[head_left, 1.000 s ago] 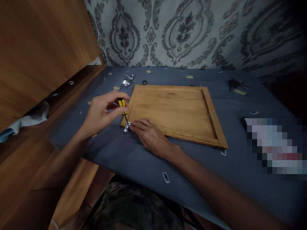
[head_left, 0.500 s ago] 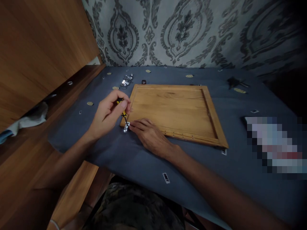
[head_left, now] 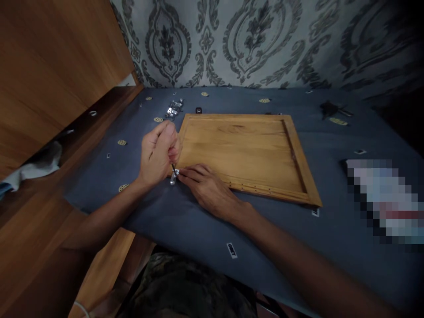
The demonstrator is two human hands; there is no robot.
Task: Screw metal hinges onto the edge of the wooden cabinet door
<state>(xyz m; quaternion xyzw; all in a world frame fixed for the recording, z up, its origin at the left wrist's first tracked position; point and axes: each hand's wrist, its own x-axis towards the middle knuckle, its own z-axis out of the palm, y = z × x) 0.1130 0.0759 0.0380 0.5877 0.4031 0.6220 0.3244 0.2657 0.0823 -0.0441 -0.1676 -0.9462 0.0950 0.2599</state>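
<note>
My left hand (head_left: 160, 150) is closed in a fist around a screwdriver (head_left: 174, 168); only its dark shaft shows below the fingers, the handle being hidden. The tip meets a silver metal cabinet hinge (head_left: 173, 178) at the near left corner of a wooden panel door (head_left: 245, 145). From the right, my right hand (head_left: 212, 190) lies low over the panel's near edge, fingers together, its fingertips holding the hinge. My thumb on that side is mostly hidden. A row of small dark holes runs along the near frame edge.
More metal hinges (head_left: 174, 109) lie at the back left, beside a small black object (head_left: 198, 110). A dark tool-like item (head_left: 334, 109) rests at the back right. A blurred-out flat object (head_left: 387, 201) is at the right. A wooden cabinet (head_left: 62, 57) borders the table's left side.
My left hand has turned and closed over the screwdriver's yellow and black handle, which showed between the fingers before. My right hand stays at the hinge. The view has shifted slightly.
</note>
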